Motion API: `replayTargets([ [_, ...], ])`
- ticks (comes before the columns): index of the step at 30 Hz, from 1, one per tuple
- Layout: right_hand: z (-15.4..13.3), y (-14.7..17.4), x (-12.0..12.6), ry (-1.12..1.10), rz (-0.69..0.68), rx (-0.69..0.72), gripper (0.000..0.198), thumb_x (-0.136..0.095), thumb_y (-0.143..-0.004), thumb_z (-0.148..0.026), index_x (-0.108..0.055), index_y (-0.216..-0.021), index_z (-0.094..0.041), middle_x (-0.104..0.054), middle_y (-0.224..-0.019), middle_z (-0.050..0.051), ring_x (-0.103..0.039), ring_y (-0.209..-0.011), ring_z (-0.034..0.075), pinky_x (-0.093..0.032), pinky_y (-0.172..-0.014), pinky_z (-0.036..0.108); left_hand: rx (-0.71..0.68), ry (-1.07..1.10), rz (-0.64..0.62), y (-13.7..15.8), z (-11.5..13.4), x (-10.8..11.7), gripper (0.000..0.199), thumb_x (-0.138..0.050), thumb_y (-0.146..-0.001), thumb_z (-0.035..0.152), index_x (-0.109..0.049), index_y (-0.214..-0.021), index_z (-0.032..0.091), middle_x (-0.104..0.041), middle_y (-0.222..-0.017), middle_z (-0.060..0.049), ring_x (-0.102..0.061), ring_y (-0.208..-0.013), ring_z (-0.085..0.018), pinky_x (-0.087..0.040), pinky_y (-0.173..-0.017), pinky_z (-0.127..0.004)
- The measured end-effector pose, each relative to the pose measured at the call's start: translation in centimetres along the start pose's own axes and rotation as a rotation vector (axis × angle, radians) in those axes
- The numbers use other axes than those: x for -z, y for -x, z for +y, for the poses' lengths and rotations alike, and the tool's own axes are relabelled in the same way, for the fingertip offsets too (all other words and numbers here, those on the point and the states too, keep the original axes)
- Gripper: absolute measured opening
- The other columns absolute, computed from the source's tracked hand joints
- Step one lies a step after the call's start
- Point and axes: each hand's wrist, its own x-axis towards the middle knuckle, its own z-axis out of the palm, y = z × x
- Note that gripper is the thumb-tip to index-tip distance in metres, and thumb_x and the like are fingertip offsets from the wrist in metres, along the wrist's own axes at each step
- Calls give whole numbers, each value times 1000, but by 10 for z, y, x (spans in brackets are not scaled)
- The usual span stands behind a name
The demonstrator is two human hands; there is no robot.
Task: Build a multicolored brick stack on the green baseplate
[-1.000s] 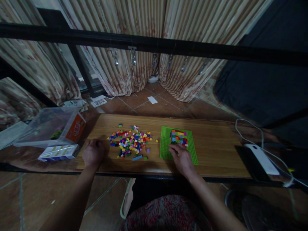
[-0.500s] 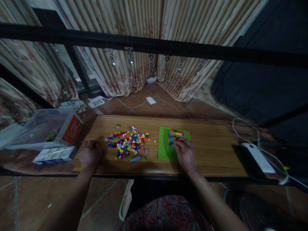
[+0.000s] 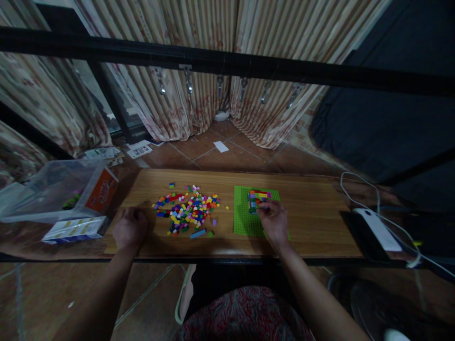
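My right hand [image 3: 273, 221] is over a green studded baseplate [image 3: 243, 226]. Its thumb and fingertips are pinched together on a small building brick, mostly hidden by the fingers, at the near right side of a low brick structure [image 3: 253, 201]. That structure has bluish and orange bricks along its left and red, yellow and pink ones along the far side. My left hand [image 3: 130, 228] rests closed on the left part of the wooden table, apart from a heap of loose multicoloured building bricks [image 3: 194, 208]. Nothing shows in its curled fingers.
A clear plastic bin [image 3: 39, 199] with an orange label and a white-and-yellow box [image 3: 76, 229] stand left of the wooden table [image 3: 313, 213]. A long blue brick [image 3: 198, 233] lies near the heap. On the right are a white device [image 3: 380, 229] and a white cable [image 3: 377, 199].
The whole view has shifted slightly. My right fingers stay at the brick structure with only a small change of pose, and my left hand keeps its place on the table.
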Motion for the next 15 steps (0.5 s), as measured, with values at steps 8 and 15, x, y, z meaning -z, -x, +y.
replayTargets([
  [8,8,-6,-3,-56,-17,-36,12,-62,-73,-26,-67,-82,-20,-61,-99,8,-57,-95,23,-45,-87,43,-25,-38,10,1,1,1,24,-44,-87,28,-63,-92,15,-62,-93,-10,-57,-81,-23,-40,-63,-31],
  [15,9,-9,-2,-87,-68,-67,9,-65,-71,-29,-67,-75,-22,-62,-97,6,-57,-97,24,-42,-91,45,-9,-18,20,0,-1,-1,24,-45,-86,30,-64,-91,16,-62,-92,-11,-57,-80,-22,-41,-62,-30],
])
